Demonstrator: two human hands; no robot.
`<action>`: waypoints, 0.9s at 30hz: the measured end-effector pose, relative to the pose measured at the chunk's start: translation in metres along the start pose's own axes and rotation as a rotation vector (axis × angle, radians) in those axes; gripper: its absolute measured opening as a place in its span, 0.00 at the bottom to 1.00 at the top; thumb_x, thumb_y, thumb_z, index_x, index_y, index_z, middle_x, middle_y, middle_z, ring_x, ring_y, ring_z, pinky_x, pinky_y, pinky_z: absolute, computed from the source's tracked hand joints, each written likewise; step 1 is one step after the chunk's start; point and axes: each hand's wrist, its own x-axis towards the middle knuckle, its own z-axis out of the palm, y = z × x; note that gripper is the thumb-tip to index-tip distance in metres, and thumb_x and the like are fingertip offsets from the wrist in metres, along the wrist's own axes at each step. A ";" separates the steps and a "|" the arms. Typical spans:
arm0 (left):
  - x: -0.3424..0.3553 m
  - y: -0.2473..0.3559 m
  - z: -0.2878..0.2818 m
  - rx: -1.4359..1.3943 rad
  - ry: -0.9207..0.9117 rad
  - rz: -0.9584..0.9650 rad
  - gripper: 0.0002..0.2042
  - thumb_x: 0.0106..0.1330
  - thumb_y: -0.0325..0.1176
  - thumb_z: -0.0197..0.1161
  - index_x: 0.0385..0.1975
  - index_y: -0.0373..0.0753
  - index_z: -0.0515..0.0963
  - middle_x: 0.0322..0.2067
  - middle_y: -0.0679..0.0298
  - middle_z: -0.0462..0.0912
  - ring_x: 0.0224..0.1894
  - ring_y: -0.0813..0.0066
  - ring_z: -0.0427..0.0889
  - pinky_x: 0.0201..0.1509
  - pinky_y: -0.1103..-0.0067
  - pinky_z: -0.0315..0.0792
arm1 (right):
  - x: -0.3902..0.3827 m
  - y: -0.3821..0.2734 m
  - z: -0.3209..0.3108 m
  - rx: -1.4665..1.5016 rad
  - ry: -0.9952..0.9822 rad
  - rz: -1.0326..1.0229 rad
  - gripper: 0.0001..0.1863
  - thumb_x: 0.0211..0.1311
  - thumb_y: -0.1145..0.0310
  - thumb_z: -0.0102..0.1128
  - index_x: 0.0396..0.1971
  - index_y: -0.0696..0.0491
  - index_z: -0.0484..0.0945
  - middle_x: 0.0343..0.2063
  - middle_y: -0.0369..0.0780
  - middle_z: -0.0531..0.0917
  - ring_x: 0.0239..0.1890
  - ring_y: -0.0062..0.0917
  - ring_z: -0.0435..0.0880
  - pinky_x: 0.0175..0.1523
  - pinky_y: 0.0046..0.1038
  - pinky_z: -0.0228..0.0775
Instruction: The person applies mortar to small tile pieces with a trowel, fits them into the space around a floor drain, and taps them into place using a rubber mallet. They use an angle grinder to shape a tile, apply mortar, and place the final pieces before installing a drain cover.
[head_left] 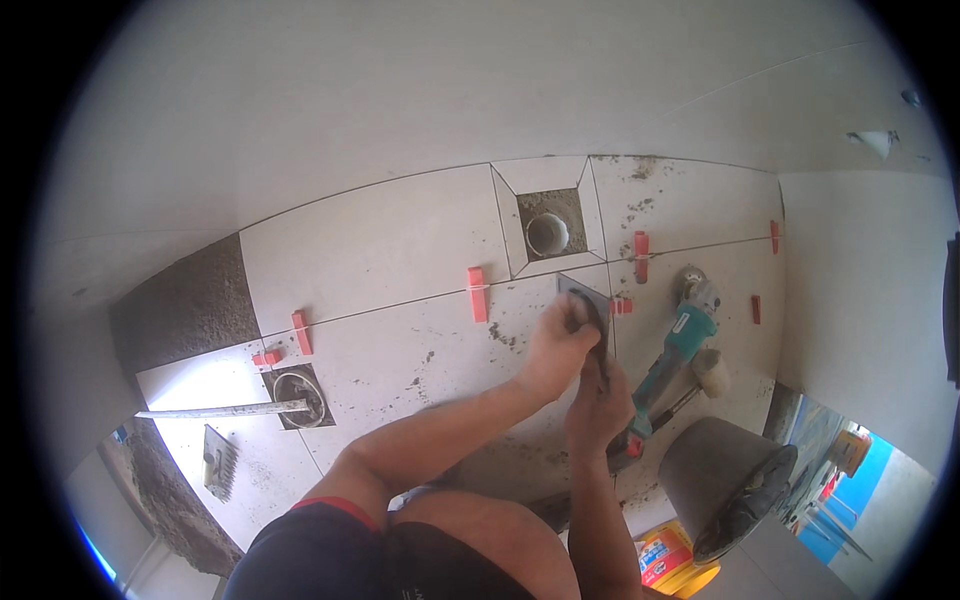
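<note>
Both of my hands are closed around a small trowel with a flat grey blade [572, 284] and a dark handle. My left hand [558, 348] is wrapped near the blade end. Just below it, my right hand [602, 408] grips the lower end of the handle; the fingers hide most of it. The tool is over light floor tiles [390, 350], close to a tile joint. A red levelling wedge [621, 306] lies beside the blade, and another red wedge [478, 294] stands to its left.
A square drain opening with a round pipe [547, 235] is beyond my hands. To the right lie a teal angle grinder [688, 330], a mallet [710, 373] and a dark bucket [712, 470]. A notched trowel [217, 462] and a second floor opening [300, 396] are at the left.
</note>
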 end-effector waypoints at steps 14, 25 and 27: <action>0.009 0.031 -0.028 1.117 -0.277 0.690 0.08 0.55 0.31 0.63 0.34 0.40 0.78 0.38 0.55 0.76 0.43 0.55 0.80 0.43 0.64 0.77 | 0.021 0.017 -0.012 0.308 -0.104 0.441 0.23 0.67 0.58 0.59 0.42 0.67 0.77 0.37 0.46 0.82 0.36 0.29 0.82 0.39 0.29 0.78; 0.013 0.069 -0.053 1.502 -0.550 0.524 0.10 0.53 0.31 0.63 0.36 0.42 0.76 0.39 0.61 0.78 0.38 0.60 0.83 0.36 0.65 0.77 | 0.023 0.006 -0.006 0.622 -0.398 0.511 0.17 0.68 0.61 0.58 0.32 0.62 0.79 0.26 0.40 0.81 0.28 0.21 0.82 0.34 0.24 0.75; 0.012 0.062 -0.052 1.600 -0.567 0.367 0.09 0.55 0.33 0.64 0.36 0.43 0.77 0.37 0.63 0.80 0.38 0.60 0.83 0.37 0.66 0.76 | 0.022 0.008 -0.007 0.667 -0.429 0.535 0.16 0.68 0.62 0.58 0.34 0.63 0.79 0.27 0.41 0.82 0.28 0.21 0.83 0.35 0.24 0.76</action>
